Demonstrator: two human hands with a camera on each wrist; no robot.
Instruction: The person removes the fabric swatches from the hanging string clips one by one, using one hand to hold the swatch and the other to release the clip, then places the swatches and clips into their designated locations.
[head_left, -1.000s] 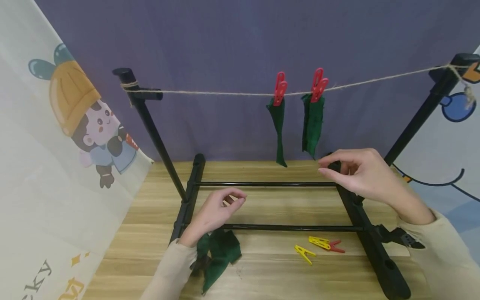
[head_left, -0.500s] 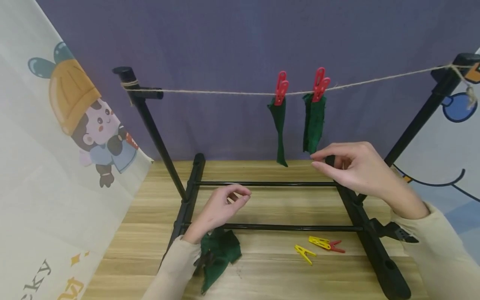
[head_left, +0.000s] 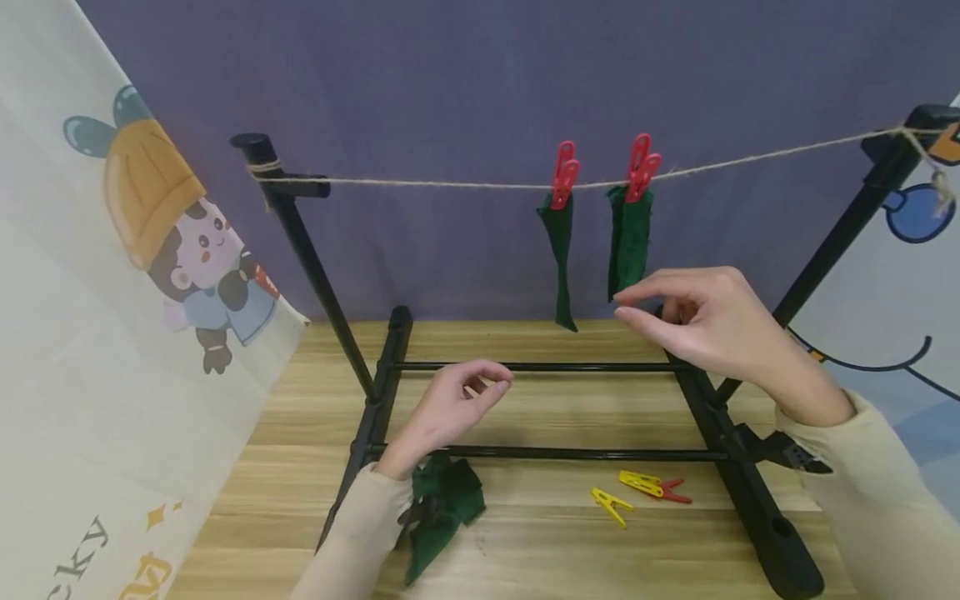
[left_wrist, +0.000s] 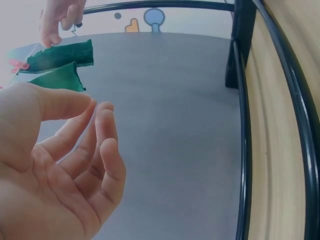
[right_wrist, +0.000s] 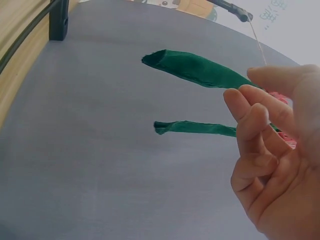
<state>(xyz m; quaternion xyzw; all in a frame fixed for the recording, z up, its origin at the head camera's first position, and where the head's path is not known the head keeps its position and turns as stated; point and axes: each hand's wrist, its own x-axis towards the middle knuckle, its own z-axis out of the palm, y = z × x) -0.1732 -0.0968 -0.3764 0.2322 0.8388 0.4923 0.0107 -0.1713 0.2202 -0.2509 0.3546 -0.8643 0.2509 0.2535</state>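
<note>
Two strips of green cloth hang from a string (head_left: 435,183), each held by a red clothespin. The narrow cloth (head_left: 562,258) hangs under the left clothespin (head_left: 565,177), and the wider cloth (head_left: 630,233) under the right clothespin (head_left: 642,171). My right hand (head_left: 708,321) is raised beside the lower end of the wider cloth, thumb and forefinger apart, with nothing between them. Lower and to the left, my left hand (head_left: 453,404) hovers with loosely curved fingers and holds nothing. Beneath its wrist, more green cloth (head_left: 446,508) lies on the table, partly hidden by the sleeve.
The string is tied between two black posts (head_left: 311,267) of a frame with crossbars (head_left: 570,454) low over the wooden table (head_left: 540,550). Yellow clothespins (head_left: 612,505) and a red clothespin (head_left: 677,492) lie at the front right. A purple-grey backdrop (head_left: 435,83) stands behind.
My right hand has moved up and left, closer to the wider cloth's lower end. My left hand has drifted slightly right and up. The clothespins and hanging cloths stay in place.
</note>
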